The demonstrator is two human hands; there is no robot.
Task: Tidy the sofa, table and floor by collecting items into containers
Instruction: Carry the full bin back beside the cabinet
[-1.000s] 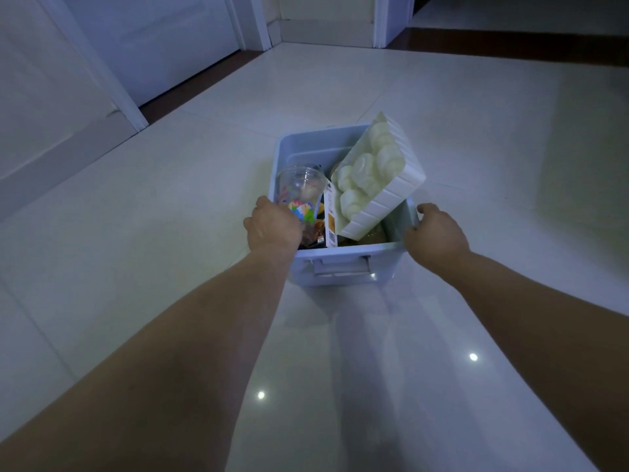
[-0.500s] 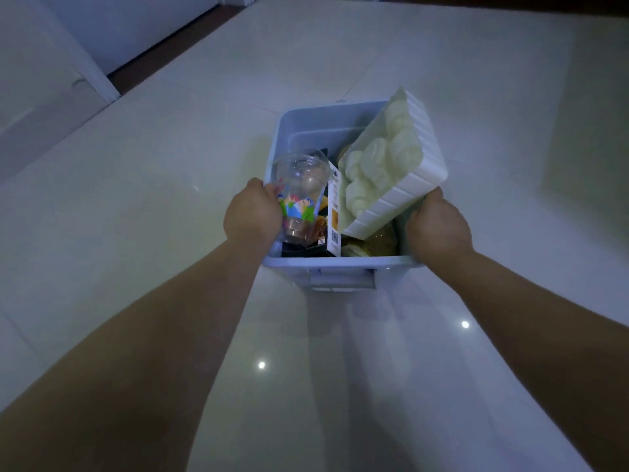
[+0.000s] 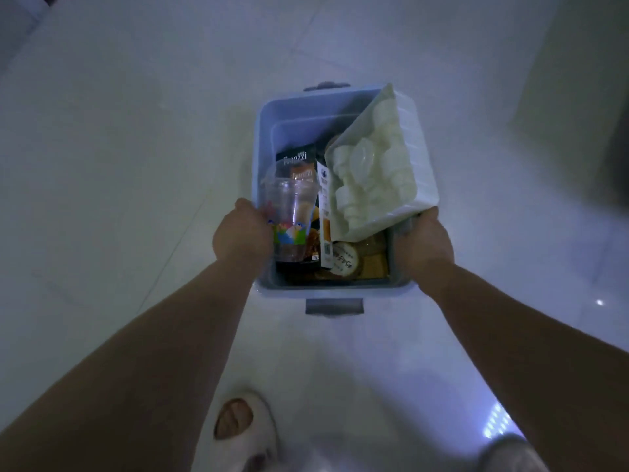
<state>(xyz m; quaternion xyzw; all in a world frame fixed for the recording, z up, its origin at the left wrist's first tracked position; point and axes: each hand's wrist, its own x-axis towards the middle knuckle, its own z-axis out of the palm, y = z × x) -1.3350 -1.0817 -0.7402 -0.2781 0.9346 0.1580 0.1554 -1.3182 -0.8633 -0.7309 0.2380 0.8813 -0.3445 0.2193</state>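
In the head view, a white slipper [image 3: 243, 434] stands on the glossy white tiled floor [image 3: 119, 165]. Above it, the left hand [image 3: 242, 235] and right hand [image 3: 423, 247] clench the side rims of a pale blue plastic storage bin [image 3: 335, 290], seemingly lifted, packed with a clear printed plastic cup [image 3: 289, 212], a dark snack box [image 3: 304, 161] and a white foam tray [image 3: 384, 165] jutting over its right edge.

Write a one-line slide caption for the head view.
Left hand and right hand grip opposite rims of a blue bin packed with a clear cup and white tray.
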